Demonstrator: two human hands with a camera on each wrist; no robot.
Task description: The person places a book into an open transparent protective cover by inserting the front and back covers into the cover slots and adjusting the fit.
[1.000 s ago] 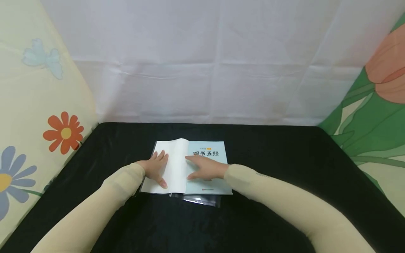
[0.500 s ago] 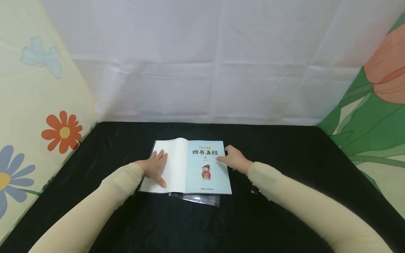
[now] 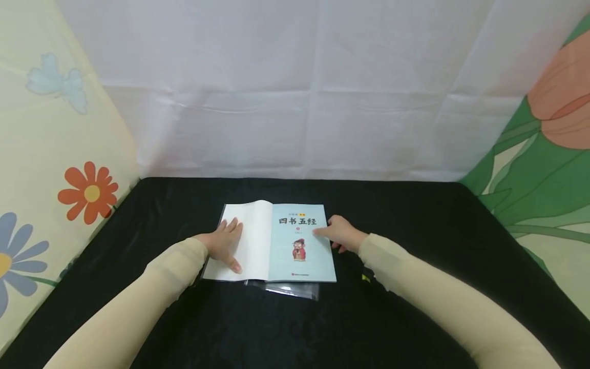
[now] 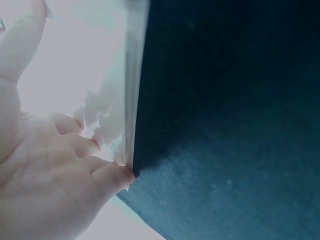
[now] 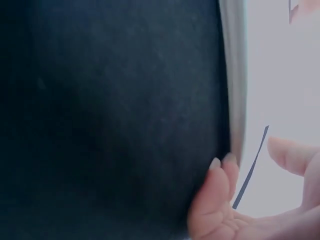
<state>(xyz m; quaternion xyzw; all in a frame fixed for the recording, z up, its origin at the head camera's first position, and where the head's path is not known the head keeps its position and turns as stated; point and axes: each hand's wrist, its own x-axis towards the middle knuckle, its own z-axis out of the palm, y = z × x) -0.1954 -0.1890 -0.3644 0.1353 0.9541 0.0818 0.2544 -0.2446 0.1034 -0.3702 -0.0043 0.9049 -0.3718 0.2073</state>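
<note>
Left hand (image 3: 223, 243): fingers spread, laid on the white page (image 3: 256, 251) of the open book (image 3: 270, 241). Right hand (image 3: 343, 233): book's outer edge gripped, thumb placed over the pale-blue page (image 3: 281, 256). Clear plastic piece (image 3: 292, 290): mostly covered by the book. Yellowish item (image 3: 365, 278): partly hidden by the right sleeve (image 3: 389, 264), not identifiable. Dark title (image 3: 297, 221) and red-robed figure (image 3: 299, 251): printed on blue. Book: laid on the black-covered table (image 3: 276, 328).
</note>
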